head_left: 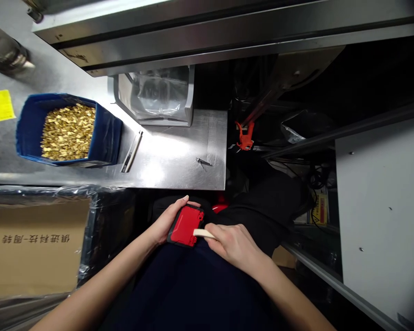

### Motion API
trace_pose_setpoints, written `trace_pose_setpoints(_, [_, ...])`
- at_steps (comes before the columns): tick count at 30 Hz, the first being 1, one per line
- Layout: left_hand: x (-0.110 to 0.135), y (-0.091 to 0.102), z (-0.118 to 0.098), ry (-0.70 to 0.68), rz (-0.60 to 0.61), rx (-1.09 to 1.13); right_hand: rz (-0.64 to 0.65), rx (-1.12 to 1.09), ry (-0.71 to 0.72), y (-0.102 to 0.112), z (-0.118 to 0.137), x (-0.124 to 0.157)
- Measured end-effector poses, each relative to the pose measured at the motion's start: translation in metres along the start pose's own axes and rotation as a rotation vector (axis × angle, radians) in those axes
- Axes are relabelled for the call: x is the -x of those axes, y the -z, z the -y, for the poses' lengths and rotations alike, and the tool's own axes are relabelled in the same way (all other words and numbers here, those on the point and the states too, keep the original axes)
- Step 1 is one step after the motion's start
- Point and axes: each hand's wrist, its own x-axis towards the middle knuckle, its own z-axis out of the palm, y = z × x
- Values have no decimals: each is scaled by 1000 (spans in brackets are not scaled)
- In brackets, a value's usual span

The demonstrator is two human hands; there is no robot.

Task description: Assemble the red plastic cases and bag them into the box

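My left hand (169, 220) is closed around the edge of a flat red and black plastic case (186, 225), held above my lap just off the front edge of the metal table. From the right, my right hand (232, 243) grips a pale, flat stick (203, 233). The free end of that stick reaches the lower right corner of the case, by one of its red hinge-like lugs; whether it presses there I cannot tell. The rest of the stick is hidden inside my right fist.
On the metal table (179, 172) are a blue bin (105, 133) of small brass parts (69, 131), a utility knife (132, 151), a nail clipper (203, 161) and a grey bin (189, 103) with clear plastic. A cardboard-lined crate (37, 262) stands left; an orange trigger-like tool (244, 136) hangs beyond.
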Motion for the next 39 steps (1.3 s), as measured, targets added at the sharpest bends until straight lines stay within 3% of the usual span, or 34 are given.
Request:
trace_pose_setpoints(6, [-1,-2,2,14,-19,26,-75,-9,-24,2,-1,-9])
trace_pose_setpoints(11, [-1,-2,4,1,-36,41,-12,7,16,-4,4,-8])
trace_pose_setpoints(16, [-2,-1,4,12,-27,55,-70,27,-3,-3,6,-12])
trace_pose_setpoints(23, [1,-1,1,14,-18,57,-44,59,43,-2,10,-12])
trace_pose_setpoints(39, [2,-3,-1,55,-31,98,-26,58,-11,2,8,-14])
